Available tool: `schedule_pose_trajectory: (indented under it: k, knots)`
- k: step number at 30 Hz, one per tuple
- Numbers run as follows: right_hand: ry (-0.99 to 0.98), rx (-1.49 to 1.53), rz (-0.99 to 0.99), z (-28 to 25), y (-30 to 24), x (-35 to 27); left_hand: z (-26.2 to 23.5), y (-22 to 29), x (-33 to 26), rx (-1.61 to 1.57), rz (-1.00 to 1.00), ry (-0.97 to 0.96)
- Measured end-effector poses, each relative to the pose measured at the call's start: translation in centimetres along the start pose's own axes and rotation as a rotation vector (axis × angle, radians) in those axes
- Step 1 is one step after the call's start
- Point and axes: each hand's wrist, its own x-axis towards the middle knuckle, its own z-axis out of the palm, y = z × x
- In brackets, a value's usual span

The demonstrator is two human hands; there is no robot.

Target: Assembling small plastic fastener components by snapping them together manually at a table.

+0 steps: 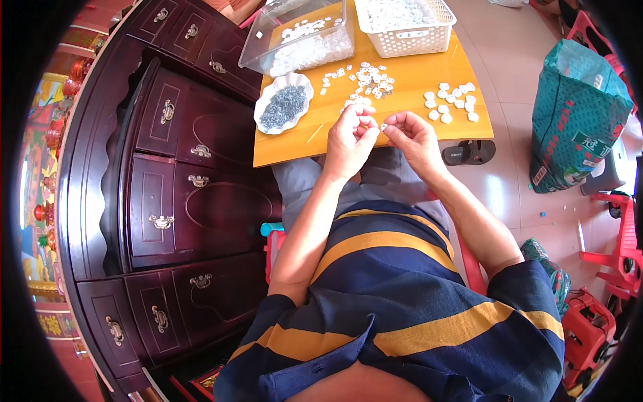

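Observation:
Both my hands are raised close together over the near edge of the orange-yellow table (281, 154). My right hand (416, 142) is closed, pinching a small white plastic piece (384, 126) between thumb and forefinger. My left hand (349, 146) is also closed, thumb against its curled fingers, just left of that piece. Whatever lies in the left fingers is too small to make out. Beyond the hands lies a loose pile of small white pieces (372, 79). A white scalloped dish (307, 100) of small greyish pieces stands to the left.
A clear plastic box (251, 57) and a white perforated basket (415, 44), both holding white pieces, stand at the back. More white pieces (459, 102) are grouped at right. A dark wooden cabinet (221, 167) borders the left. A teal bag (569, 114) and black sandals (469, 153) are on the floor.

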Motion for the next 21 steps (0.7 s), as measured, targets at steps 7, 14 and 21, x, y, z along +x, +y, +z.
schedule_pose_trajectory:
  k: [7,14,21]
  knots:
    - [0.002,-0.039,-0.033,-0.2,0.6,0.1,0.1,0.6,0.0,0.036,-0.024,-0.004]
    - [0.020,-0.111,-0.055,0.0,0.5,0.0,0.0,0.9,0.0,0.085,-0.012,0.001]
    - [0.016,-0.074,0.004,0.2,0.2,-0.1,0.2,1.1,-0.1,0.109,0.008,0.007]
